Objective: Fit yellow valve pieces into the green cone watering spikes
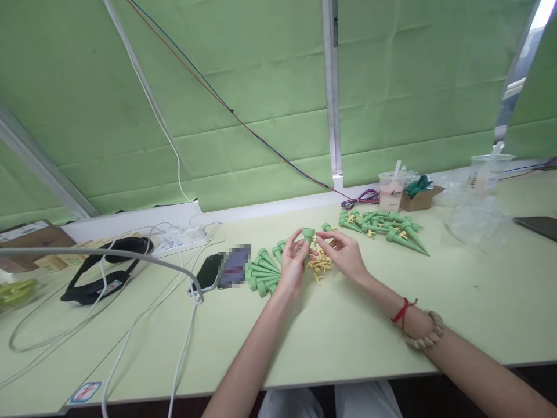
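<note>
My left hand [292, 262] grips a green plastic cone spike [308, 235], held upright with its wide cap on top. My right hand [343, 253] reaches in from the right, fingertips at the spike's cap, and whether it holds a small part I cannot tell. Under both hands lies a heap of small yellow pieces [321, 264]. A pile of green spikes [262, 271] rests just left of my left hand. A second pile of green spikes fitted with yellow parts [385, 227] lies to the far right of my right hand.
A phone [208, 273] lies left of the spike pile. White cables [143, 313], a power strip [180, 239] and a black strap [102, 273] cover the left side. A drink cup [390, 191], cardboard box [418, 198] and clear plastic bag [476, 217] stand at the back right.
</note>
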The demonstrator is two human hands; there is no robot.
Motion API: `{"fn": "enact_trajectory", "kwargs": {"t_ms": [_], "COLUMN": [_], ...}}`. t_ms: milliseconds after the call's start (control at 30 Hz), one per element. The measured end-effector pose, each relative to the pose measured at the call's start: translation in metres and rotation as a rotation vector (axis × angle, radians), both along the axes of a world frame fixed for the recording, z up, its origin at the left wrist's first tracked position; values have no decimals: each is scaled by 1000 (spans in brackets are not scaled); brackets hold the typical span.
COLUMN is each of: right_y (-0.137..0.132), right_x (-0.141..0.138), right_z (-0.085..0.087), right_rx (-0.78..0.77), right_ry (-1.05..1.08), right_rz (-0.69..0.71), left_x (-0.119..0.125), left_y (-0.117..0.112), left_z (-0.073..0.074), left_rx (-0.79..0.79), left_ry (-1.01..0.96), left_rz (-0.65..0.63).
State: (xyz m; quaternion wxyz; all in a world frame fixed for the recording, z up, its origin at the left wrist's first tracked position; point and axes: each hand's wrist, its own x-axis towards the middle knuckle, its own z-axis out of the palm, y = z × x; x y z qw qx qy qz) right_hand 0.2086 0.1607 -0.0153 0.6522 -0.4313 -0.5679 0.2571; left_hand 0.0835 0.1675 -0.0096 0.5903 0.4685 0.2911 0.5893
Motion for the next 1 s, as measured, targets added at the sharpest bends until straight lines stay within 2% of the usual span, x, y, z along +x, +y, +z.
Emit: {"fn": "enact_trajectory", "kwargs": {"t_ms": [100,300,500,733,867,1000], "right_y": [4,5,2,-4,-3,-1], "right_x": [1,2,7,11,13,17], "right_z": [-1,0,7,4,0,3], "right_rx": [-93,-198,-506,-649,-605,-593], "right_ry": [12,57,316,496,524,364], "right_rz": [79,274,715,1096,1114,1073], "left_x": [0,-5,-14,-20,-21,-25], "left_y": [-1,0,5,0,0,2], "left_z": [1,2,9,13,12,11], "left_rx": [53,43,32,28,83,143], "left_ry": [35,189,159,254,298,376], "left_rz": [11,63,-2,-150,-186,-177]}}
